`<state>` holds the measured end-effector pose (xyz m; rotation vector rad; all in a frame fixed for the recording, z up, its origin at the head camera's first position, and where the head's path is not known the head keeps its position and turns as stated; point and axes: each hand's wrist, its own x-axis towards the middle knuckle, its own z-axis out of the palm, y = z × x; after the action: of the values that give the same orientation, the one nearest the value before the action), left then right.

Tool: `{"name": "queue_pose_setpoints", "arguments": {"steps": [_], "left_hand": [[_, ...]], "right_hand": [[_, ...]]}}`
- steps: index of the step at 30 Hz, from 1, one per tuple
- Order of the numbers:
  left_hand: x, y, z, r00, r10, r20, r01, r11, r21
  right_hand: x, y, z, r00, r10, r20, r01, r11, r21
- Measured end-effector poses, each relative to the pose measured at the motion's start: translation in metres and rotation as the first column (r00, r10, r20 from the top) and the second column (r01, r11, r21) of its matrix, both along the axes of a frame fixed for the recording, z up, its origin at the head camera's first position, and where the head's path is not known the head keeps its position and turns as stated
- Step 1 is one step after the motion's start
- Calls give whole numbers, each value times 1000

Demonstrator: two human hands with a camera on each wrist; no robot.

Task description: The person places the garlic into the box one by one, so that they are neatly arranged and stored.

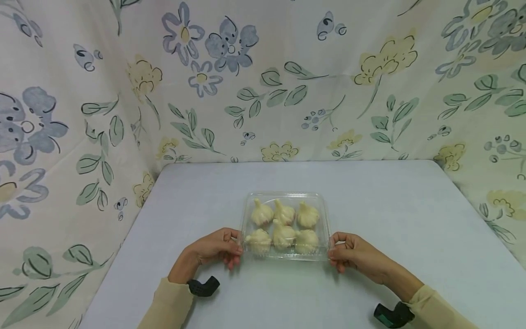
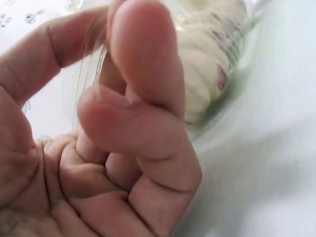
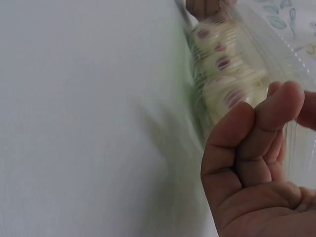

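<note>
A clear plastic container (image 1: 283,197) holds several garlic bulbs (image 1: 307,214) in two rows, near the middle of the table. On its left side, my left hand (image 1: 219,246) pinches the edge between thumb and fingers. My right hand (image 1: 351,252) grips the opposite edge the same way. The left wrist view shows curled fingers (image 2: 148,133) close up, with a purple-marked bulb (image 2: 207,64) behind the ribbed plastic wall. From the right wrist, a row of bulbs (image 3: 222,64) shows through the container's side, and fingers of the other hand appear at its far end.
The container is over a white table (image 1: 205,192). A floral curtain (image 1: 287,128) hangs behind the table and along both sides. Black devices (image 1: 203,287) sit at both wrists, beside beige sleeves (image 1: 170,301).
</note>
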<state>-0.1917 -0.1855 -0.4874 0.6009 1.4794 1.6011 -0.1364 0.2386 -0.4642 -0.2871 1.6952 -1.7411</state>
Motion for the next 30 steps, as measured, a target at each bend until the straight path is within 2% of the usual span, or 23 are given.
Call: {"name": "queue_pose_setpoints", "arguments": {"steps": [4, 11, 16, 24, 30], "left_hand": [[1, 1, 1, 998, -1, 59, -1, 1000, 21], [2, 2, 4, 996, 11, 91, -9, 1000, -27], [2, 1, 4, 993, -3, 115, 10, 998, -56], [2, 0, 1, 994, -33, 102, 32, 999, 9], [2, -1, 1, 998, -40, 46, 38, 999, 37]], "right_hand": [[1, -2, 1, 1000, -8, 15, 8, 1000, -7], [2, -1, 2, 1000, -17, 17, 17, 1000, 9], [2, -1, 1, 999, -31, 14, 31, 999, 19], [3, -3, -1, 996, -88, 4, 87, 995, 58], [4, -5, -2, 993, -115, -19, 116, 990, 78]]}}
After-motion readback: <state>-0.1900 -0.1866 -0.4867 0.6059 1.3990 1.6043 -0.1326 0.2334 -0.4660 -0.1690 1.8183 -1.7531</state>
